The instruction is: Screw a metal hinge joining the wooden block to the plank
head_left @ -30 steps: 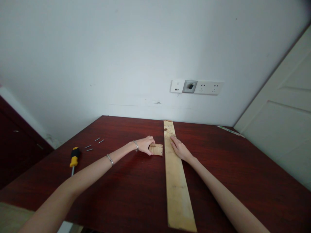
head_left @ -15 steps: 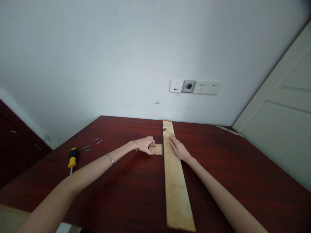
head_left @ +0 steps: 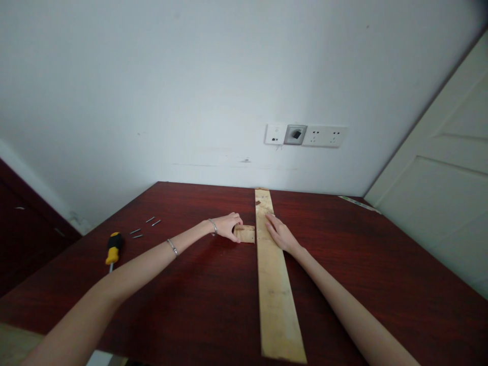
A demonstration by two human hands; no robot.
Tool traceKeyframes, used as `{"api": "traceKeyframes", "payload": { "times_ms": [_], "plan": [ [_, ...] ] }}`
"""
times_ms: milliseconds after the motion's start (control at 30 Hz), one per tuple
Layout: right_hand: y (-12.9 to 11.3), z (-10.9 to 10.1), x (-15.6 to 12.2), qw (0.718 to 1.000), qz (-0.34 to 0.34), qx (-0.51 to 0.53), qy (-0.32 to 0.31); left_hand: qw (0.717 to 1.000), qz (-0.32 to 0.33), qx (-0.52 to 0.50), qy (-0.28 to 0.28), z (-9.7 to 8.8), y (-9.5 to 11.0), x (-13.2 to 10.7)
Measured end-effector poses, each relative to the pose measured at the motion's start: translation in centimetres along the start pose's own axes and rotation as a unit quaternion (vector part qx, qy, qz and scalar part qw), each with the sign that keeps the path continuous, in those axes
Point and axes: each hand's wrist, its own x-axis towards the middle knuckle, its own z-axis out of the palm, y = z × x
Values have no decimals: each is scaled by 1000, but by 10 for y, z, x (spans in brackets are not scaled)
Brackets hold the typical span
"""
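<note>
A long, pale wooden board (head_left: 277, 300) lies across the dark red table, running from near the wall towards me. My right hand (head_left: 281, 235) rests on its right edge, fingers stretched out over the wood. Left of the board sits a small wooden block (head_left: 246, 234), its end close against the board's left edge; whether they touch I cannot tell. My left hand (head_left: 230, 226) grips the block's left end between thumb and fingers, hiding that end.
On the table's left lie a yellow and black screwdriver (head_left: 113, 248), partly behind my left arm, and several screws or nails (head_left: 135, 231). A thin patterned strip (head_left: 358, 204) lies at the back right. Wall sockets (head_left: 324, 136) are above the table (head_left: 198, 305).
</note>
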Motion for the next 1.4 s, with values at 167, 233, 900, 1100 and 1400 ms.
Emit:
{"api": "traceKeyframes", "payload": {
  "times_ms": [167,233,900,1100,1400],
  "plan": [
    [1,2,0,1000,-1,4,9,1000,0,2,-2,-1,1,0],
    [1,2,0,1000,-4,2,12,1000,3,4,-4,-1,1,0],
    [1,2,0,1000,1,-16,3,1000,-7,-27,-6,1,-2,-1],
    [-7,-7,3,998,-22,-66,-2,978,-40,-162,122,-11,-16,-8],
    [-77,16,30,992,-115,-49,5,632,-229,-476,566,-59,-59,-51]
  ]
}}
